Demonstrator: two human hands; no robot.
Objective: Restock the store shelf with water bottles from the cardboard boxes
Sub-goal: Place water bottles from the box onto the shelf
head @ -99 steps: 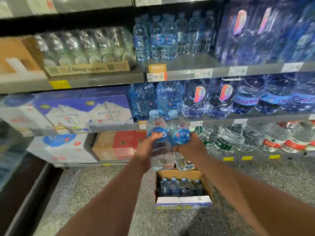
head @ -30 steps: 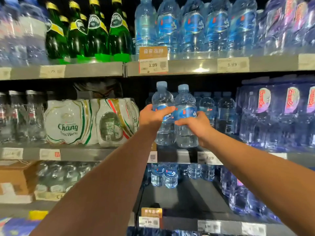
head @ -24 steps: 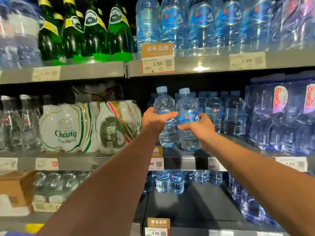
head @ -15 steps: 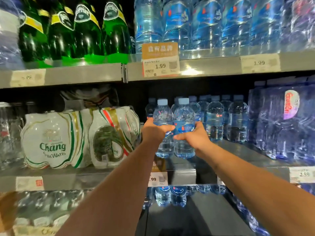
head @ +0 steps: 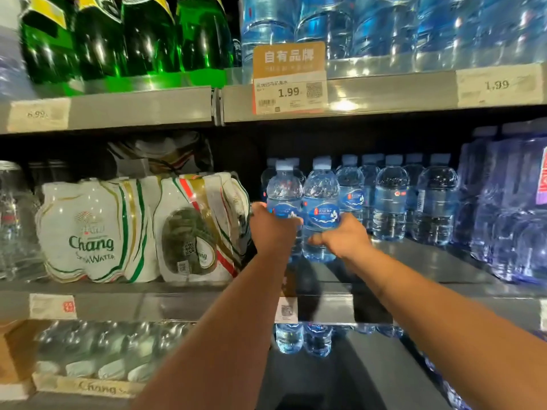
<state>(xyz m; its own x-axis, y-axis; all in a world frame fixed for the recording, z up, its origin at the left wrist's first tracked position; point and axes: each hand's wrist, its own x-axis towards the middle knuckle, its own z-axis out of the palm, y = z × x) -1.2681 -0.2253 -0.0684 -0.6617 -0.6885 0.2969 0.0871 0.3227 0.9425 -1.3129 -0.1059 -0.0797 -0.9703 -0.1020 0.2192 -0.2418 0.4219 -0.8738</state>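
Bottles in hand: two small clear plastic water bottles with pale blue caps and blue labels, one (head: 283, 199) in the left hand, one (head: 321, 211) in the right, upright and touching side by side over the front of the grey metal middle shelf (head: 429, 258).
Left hand (head: 272, 229): wrapped round the lower body of its bottle, thumb across the front.
Right hand (head: 343, 235): clasped round its bottle from the right side — fingers hidden behind it.
Seating: whether the bases already rest on the shelf cannot be told; the left base is hidden by the hand.
Doing it well: likely best to set both bases flat, slide them back until they meet the row, labels forward, and only then let go.
Just right of the hands: a row of matching small clear bottles (head: 390, 199) standing further back — the line to join.
Just left of the hands: a white shrink-wrapped multipack printed "Chang" (head: 142, 229), close to the left knuckles; probably easy to snag.
Above the hands: an orange-and-white price tag reading 1.99 (head: 290, 81) on the upper shelf edge.
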